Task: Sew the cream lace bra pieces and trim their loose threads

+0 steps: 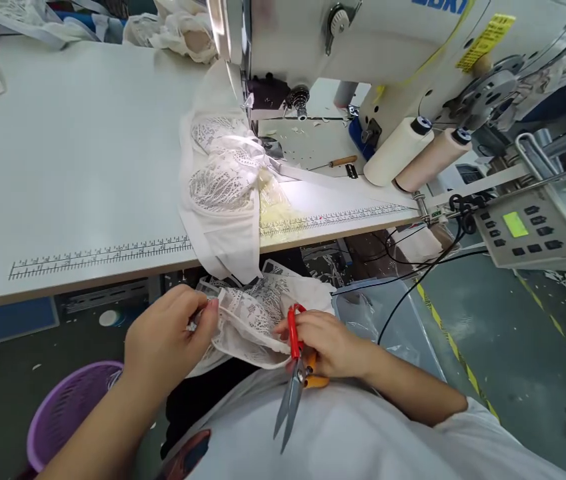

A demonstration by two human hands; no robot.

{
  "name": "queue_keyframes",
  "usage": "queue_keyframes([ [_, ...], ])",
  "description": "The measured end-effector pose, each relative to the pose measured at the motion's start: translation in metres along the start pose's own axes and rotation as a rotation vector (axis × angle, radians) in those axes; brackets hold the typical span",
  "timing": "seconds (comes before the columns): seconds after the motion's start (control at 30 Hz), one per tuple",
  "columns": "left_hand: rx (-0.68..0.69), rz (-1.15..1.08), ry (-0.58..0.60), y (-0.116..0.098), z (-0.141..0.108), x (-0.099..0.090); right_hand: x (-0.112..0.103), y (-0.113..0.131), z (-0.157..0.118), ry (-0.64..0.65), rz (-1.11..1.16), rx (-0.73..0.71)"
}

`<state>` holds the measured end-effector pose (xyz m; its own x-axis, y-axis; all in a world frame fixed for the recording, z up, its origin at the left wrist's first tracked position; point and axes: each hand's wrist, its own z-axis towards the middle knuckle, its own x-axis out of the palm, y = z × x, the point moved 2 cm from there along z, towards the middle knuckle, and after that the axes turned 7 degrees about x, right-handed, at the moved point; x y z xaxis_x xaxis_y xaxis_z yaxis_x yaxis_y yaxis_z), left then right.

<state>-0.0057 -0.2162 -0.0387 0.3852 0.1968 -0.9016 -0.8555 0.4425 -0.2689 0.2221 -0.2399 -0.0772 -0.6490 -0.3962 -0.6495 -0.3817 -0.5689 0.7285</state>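
My left hand (175, 333) pinches the edge of a white lace garment (257, 310) over my lap, below the table edge. My right hand (325, 343) is closed around red-handled scissors (294, 373), whose slightly parted blades point down toward my shirt. Orange parts show beneath that palm, and its fingertips touch the lace. On the table, a second white lace piece (225, 180) lies at the sewing machine (283, 60) and hangs over the front edge.
A ruler strip (103, 257) runs along the table (77, 153). Two thread cones (397, 150) and a wooden-handled tool (343, 161) are right of the needle area. A control panel (533, 227) stands far right. A purple basket (70, 413) is on the floor, lower left.
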Motion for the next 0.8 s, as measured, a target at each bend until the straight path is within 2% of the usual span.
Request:
queue_keyframes([
  [0.07,0.111,0.032,-0.111,-0.004,0.0,-0.006,0.002,-0.001,0.0,0.013,-0.077,0.009],
  [0.13,0.28,-0.069,-0.14,-0.013,-0.002,-0.012,0.002,-0.003,0.001,0.012,-0.104,0.022],
  [0.2,0.453,-0.235,-0.006,-0.025,-0.005,-0.013,0.001,-0.003,0.002,-0.009,-0.07,0.036],
  [0.27,0.546,-0.317,0.14,-0.036,-0.008,-0.007,-0.002,-0.003,0.005,-0.03,-0.007,0.049],
  [0.33,0.552,-0.301,0.221,-0.041,-0.009,0.002,-0.005,-0.002,0.008,-0.044,0.051,0.049],
  [0.43,0.507,-0.291,0.217,-0.04,-0.006,0.013,-0.008,0.001,0.014,-0.025,0.084,0.018],
  [0.53,0.48,-0.387,0.229,-0.036,0.0,0.017,-0.011,0.004,0.017,0.023,0.069,-0.009],
  [0.7,0.344,-0.46,0.516,-0.034,0.011,0.016,-0.015,0.004,0.018,0.124,0.006,0.027],
  [0.8,0.287,-0.508,0.627,-0.034,0.017,0.003,-0.019,0.007,0.021,0.193,-0.031,0.029],
])
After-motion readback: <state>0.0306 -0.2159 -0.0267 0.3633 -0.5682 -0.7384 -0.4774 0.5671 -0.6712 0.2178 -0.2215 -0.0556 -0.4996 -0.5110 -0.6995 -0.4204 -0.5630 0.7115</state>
